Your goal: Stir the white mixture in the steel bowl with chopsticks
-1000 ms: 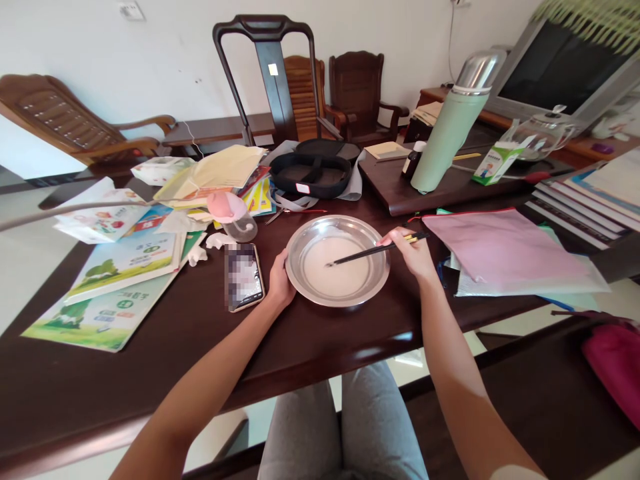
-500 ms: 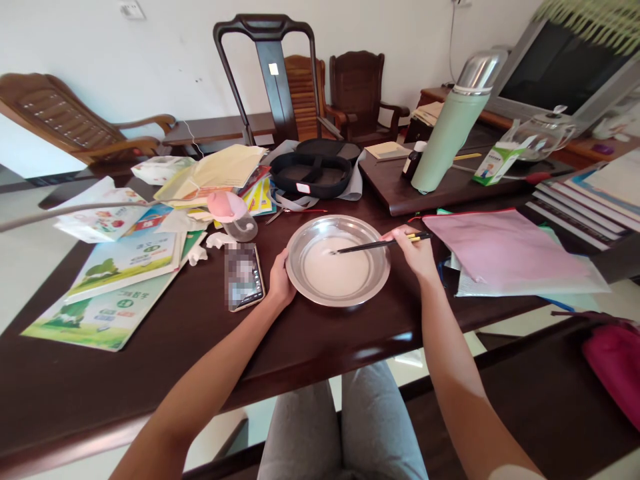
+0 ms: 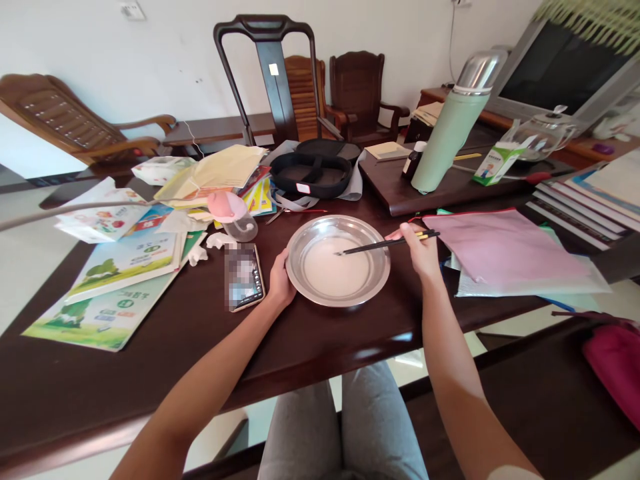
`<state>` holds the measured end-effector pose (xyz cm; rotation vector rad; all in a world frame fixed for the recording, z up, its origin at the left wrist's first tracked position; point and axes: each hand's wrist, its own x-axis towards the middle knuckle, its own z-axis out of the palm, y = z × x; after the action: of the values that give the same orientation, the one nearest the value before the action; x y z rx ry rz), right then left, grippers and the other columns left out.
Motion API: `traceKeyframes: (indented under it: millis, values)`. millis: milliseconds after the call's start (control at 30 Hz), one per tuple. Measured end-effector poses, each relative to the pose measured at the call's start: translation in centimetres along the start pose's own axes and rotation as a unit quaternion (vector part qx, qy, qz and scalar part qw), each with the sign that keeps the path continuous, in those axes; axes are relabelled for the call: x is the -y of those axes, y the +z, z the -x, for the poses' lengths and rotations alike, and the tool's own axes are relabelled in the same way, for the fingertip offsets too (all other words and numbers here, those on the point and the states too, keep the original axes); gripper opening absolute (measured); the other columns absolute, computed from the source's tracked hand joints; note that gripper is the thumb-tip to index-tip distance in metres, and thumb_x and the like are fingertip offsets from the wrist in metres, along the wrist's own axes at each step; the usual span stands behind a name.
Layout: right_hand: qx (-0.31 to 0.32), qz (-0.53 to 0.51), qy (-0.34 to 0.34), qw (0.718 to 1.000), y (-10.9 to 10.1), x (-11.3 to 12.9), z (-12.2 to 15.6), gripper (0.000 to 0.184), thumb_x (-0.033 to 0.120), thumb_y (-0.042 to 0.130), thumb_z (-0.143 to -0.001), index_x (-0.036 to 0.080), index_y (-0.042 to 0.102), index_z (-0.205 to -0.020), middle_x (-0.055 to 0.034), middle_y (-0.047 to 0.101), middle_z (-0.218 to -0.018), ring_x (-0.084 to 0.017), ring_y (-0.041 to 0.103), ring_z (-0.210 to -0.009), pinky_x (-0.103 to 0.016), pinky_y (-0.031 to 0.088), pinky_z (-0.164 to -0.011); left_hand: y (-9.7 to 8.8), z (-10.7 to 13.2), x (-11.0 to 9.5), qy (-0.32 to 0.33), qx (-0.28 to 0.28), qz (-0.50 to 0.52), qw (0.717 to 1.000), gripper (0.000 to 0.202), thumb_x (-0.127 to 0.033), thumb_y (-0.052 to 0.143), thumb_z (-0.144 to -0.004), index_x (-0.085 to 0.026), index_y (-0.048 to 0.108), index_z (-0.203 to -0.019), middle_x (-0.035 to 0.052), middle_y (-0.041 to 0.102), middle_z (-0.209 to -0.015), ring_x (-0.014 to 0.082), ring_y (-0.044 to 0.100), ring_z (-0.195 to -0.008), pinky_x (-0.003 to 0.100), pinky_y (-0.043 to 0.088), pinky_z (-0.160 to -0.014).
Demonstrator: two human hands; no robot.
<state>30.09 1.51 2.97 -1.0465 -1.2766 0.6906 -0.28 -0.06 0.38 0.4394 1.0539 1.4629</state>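
Note:
A round metal basin stands on the dark wooden table in front of me, with a milky white liquid in its bottom. My left hand grips the basin's left rim, its fingers partly hidden behind the wall. In my right hand, to the right of the basin, is a pair of black chopsticks with yellow bands near the upper end. Their tips reach over the rim and touch the liquid near its middle. A phone lies just left of my left hand.
Booklets and papers cover the table's left side, near a pink-lidded cup. Behind the basin sits an open black case. To the right lie a pink zip folder and stacked books; a tall green thermos stands farther back.
My right hand has shifted slightly to the right, drawing the chopstick tips a little rightward through the liquid. My left hand and the basin stay in place.

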Motion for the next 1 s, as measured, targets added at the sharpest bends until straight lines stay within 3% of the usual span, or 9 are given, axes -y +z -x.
traceKeyframes:
  millis: [100,233,300,500,700,767,900,1000]
  values:
    - [-0.028,-0.028,-0.008,0.999,-0.16,-0.18,0.03,0.062,0.078,0.073,-0.093,0.028,0.067,-0.057,-0.0016,0.073,-0.059,-0.024,0.076,-0.064,-0.044,0.065,-0.081,-0.09,-0.02,0.06,0.004,0.0,-0.003,1.0,0.032,-0.049,0.089,-0.072,-0.023,0.071,-0.078,0.0017,0.079,-0.081,0.0318,0.078,-0.105,0.039,0.061,-0.096]
    - [0.079,-0.011,-0.012,0.997,0.13,0.07,0.38,0.057,0.078,0.075,-0.092,0.028,0.074,-0.065,-0.0033,0.079,-0.07,-0.026,0.079,-0.074,-0.043,0.065,-0.083,-0.21,-0.15,0.21,0.006,-0.005,-0.003,1.0,0.035,-0.05,0.091,-0.069,-0.023,0.071,-0.076,0.0005,0.077,-0.078,0.0294,0.077,-0.099,0.037,0.06,-0.093]
    - [0.094,0.009,-0.02,0.995,0.15,0.07,0.36,0.056,0.079,0.075,-0.091,0.028,0.076,-0.068,-0.0035,0.081,-0.075,-0.026,0.081,-0.08,-0.043,0.065,-0.087,-0.21,-0.2,0.25,0.006,-0.005,-0.001,1.0,0.035,-0.05,0.09,-0.068,-0.022,0.071,-0.077,0.0008,0.077,-0.079,0.0285,0.076,-0.097,0.037,0.06,-0.092]
    - [-0.015,-0.021,-0.013,1.0,-0.37,-0.69,-0.03,0.062,0.078,0.072,-0.094,0.028,0.068,-0.058,-0.0024,0.075,-0.062,-0.026,0.079,-0.071,-0.044,0.066,-0.084,-0.12,-0.22,0.25,0.007,-0.007,0.003,1.0,0.034,-0.049,0.09,-0.069,-0.022,0.071,-0.075,0.001,0.078,-0.079,0.03,0.078,-0.1,0.037,0.061,-0.093]
    - [0.097,-0.004,-0.011,0.995,0.12,-0.25,0.34,0.057,0.078,0.075,-0.091,0.027,0.074,-0.066,-0.0044,0.081,-0.073,-0.027,0.081,-0.077,-0.044,0.066,-0.085,-0.28,-0.29,0.27,0.011,0.008,-0.002,1.0,0.035,-0.052,0.091,-0.069,-0.023,0.072,-0.077,0.001,0.079,-0.08,0.029,0.078,-0.097,0.037,0.06,-0.092]
    - [0.077,0.005,-0.013,0.997,0.07,-0.3,0.2,0.055,0.077,0.075,-0.092,0.027,0.075,-0.068,-0.0045,0.081,-0.074,-0.027,0.082,-0.077,-0.044,0.066,-0.086,-0.3,-0.3,0.27,0.014,0.006,-0.003,1.0,0.035,-0.051,0.091,-0.069,-0.023,0.072,-0.077,0.0005,0.078,-0.079,0.0279,0.077,-0.095,0.036,0.06,-0.091]
    - [-0.023,-0.01,-0.002,1.0,-0.31,-0.7,-0.13,0.058,0.074,0.07,-0.096,0.028,0.068,-0.061,-0.0046,0.076,-0.063,-0.028,0.082,-0.077,-0.044,0.067,-0.083,-0.19,-0.22,0.21,0.012,-0.005,-0.002,1.0,0.033,-0.049,0.089,-0.07,-0.023,0.071,-0.077,-0.0002,0.076,-0.076,0.0285,0.077,-0.095,0.037,0.06,-0.09]
    - [0.004,-0.01,0.005,1.0,-0.2,-0.55,0.04,0.063,0.081,0.071,-0.092,0.029,0.065,-0.057,-0.0049,0.074,-0.06,-0.029,0.081,-0.077,-0.045,0.067,-0.081,-0.08,-0.15,0.14,0.005,-0.01,0.0,1.0,0.03,-0.047,0.087,-0.072,-0.022,0.072,-0.077,0.0008,0.076,-0.077,0.0298,0.077,-0.1,0.037,0.061,-0.092]
